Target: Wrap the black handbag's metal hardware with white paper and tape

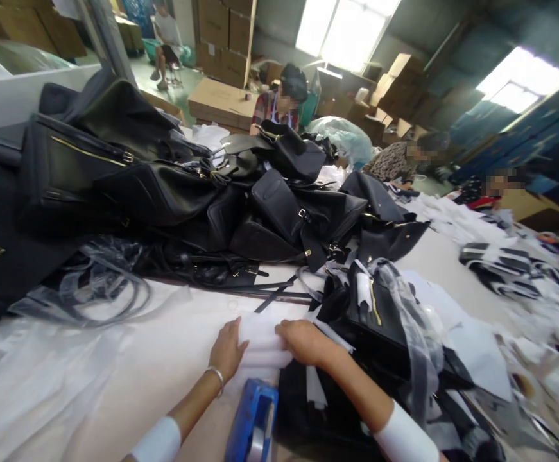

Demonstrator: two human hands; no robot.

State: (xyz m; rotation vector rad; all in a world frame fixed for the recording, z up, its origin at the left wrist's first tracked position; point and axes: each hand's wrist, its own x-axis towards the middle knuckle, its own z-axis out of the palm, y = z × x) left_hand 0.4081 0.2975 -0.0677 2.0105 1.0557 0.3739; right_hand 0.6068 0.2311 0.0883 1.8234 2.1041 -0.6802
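Observation:
A small stack or fold of white tissue paper [260,337] lies between my hands on the pale table. My left hand [226,351], with a bracelet at the wrist, grips its left edge between thumb and fingers. On the opposite side, my right hand [303,341] is closed on the upper right edge. Just below the paper is a blue tape dispenser [253,420]. A black strap [276,295] runs behind the paper. Right of my right hand sits a black bag [375,324] with a gold zip and wrapped handles.
A heap of black bags [279,212] spans the table's far side. Clear plastic wrapping [101,282] lies at left, with white sheets [14,385] nearer. Striped straps [505,266] and loose paper [472,218] are at right. Several people sit beyond, near cardboard boxes [224,38].

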